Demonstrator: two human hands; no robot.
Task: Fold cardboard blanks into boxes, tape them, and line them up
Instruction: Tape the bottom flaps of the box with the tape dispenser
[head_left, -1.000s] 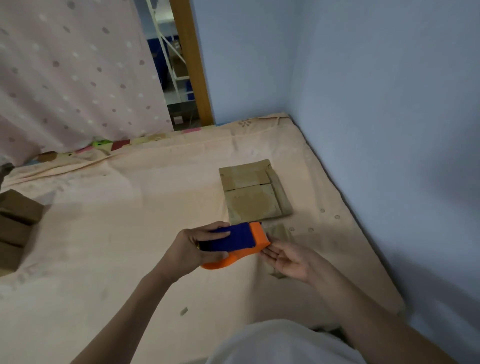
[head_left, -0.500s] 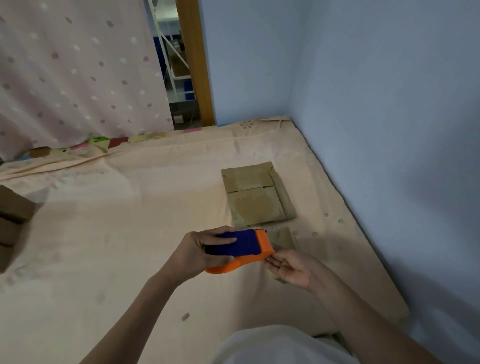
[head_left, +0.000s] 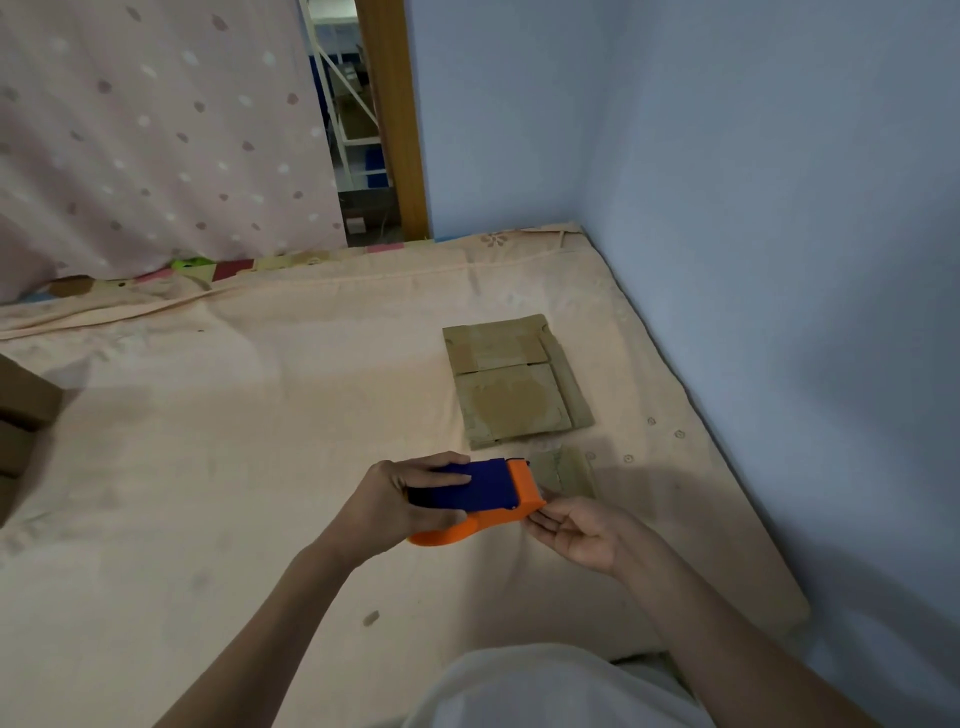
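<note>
Cardboard blanks (head_left: 514, 384) lie flat in a small stack on the bed (head_left: 208, 467), near the blue wall and well apart from the hands; a smaller cardboard piece (head_left: 563, 470) lies just beyond the tape dispenser (head_left: 478, 499). The left hand (head_left: 395, 506) has its grip clamped round the dispenser's blue body, as it was a second ago, holding it above the sheet. The right hand (head_left: 576, 525) is palm up, fingers relaxed and apart, their tips at the orange nose, apparently feeling for the tape's end. Little has changed beyond the view drifting right, so the finished boxes (head_left: 23, 415) at the left edge are now nearly out of sight. Judging from this, no blank is yet being folded; the tape is being readied first
</note>
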